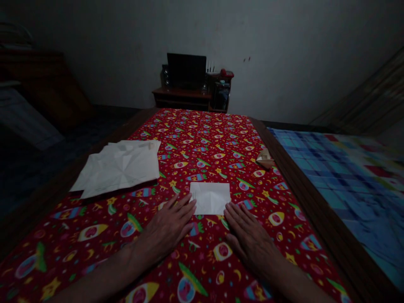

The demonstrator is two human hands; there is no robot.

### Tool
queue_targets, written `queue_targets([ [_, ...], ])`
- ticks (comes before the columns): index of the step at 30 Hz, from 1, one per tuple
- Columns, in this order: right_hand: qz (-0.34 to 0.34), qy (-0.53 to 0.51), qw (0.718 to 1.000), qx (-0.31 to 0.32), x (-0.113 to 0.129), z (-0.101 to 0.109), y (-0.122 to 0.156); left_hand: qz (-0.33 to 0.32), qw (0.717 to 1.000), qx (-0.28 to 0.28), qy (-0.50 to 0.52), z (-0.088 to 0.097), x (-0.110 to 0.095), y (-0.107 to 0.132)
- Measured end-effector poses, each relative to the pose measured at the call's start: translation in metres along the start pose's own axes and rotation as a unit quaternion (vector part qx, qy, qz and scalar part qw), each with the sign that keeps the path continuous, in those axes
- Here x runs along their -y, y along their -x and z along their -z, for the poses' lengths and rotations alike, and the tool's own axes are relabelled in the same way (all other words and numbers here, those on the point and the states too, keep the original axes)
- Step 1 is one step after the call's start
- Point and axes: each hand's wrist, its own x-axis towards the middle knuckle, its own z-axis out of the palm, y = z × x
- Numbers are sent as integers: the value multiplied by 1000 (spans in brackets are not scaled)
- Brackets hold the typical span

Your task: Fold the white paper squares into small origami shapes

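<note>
A small folded white paper (pixel 211 198) lies on the red patterned tablecloth (pixel 202 139). My left hand (pixel 167 229) rests flat, palm down, fingers stretched toward the paper's lower left corner. My right hand (pixel 249 237) lies flat too, its fingertips just at the paper's lower right corner. Neither hand holds anything. The room is dim.
A stack of creased white sheets (pixel 121 168) lies at the left of the cloth. A small folded tan paper piece (pixel 265 159) sits near the right edge. A blue checked mattress (pixel 344 176) lies to the right. A dark screen on a low cabinet (pixel 187 84) stands against the far wall.
</note>
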Motion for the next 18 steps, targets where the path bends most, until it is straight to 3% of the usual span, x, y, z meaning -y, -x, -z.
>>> queue_targets([
  [4,11,-3,998,-56,0,-11,-19,-37,999,-15,34,-5,-5,-26],
  [7,58,7,998,-34,1,-14,-35,-44,998,-24,45,-5,-2,-38],
  [12,95,48,994,11,3,-5,-52,-36,998,-13,41,1,5,-38],
  [18,82,41,996,-2,-14,-12,-47,-30,999,-6,40,1,8,-34],
])
